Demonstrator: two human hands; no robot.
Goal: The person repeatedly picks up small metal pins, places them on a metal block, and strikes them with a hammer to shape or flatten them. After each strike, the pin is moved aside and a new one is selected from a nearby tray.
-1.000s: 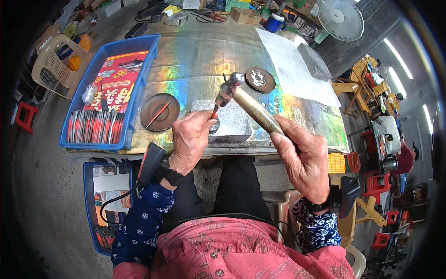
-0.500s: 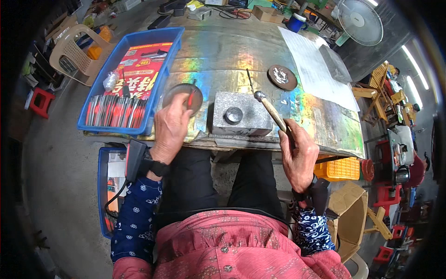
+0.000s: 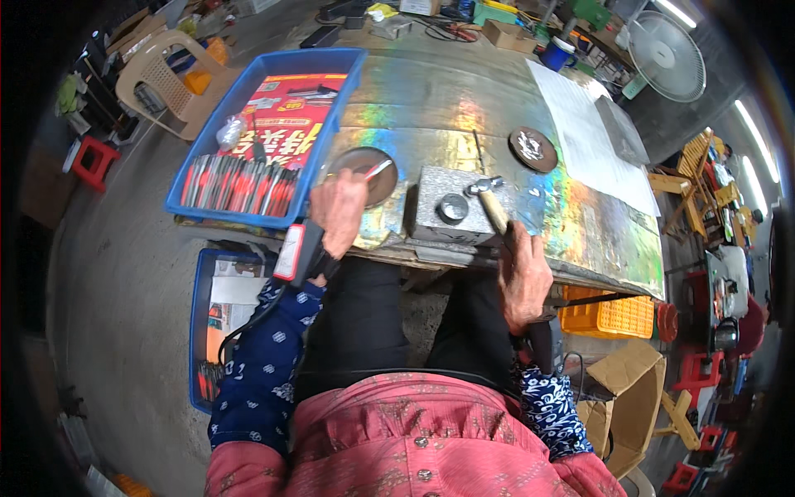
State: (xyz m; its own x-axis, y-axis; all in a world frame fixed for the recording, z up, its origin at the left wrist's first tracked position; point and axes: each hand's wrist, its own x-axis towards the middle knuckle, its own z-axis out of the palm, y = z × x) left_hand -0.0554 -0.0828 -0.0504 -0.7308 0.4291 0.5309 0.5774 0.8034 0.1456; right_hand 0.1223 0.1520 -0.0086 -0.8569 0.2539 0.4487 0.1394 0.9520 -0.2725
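Fingers of the right hand point(image 3: 526, 277) are wrapped round the wooden handle of a hammer point(image 3: 494, 209), whose head sits over the right part of a grey metal block point(image 3: 440, 184) at the bench's point(image 3: 414, 91) front edge; contact there is hard to tell. On the block, left of the hammer head, stands a round metal piece point(image 3: 453, 209). The left hand point(image 3: 338, 211), blurred, is at a brown dish point(image 3: 385, 185) near the front edge, a slim red-and-white stick point(image 3: 378, 171) showing beyond its fingers (whether pinched or just lying there, I cannot tell). A blue tray point(image 3: 236, 214) of red-and-black pieces fills the front left corner; white paper point(image 3: 592, 124) lies along the right edge.
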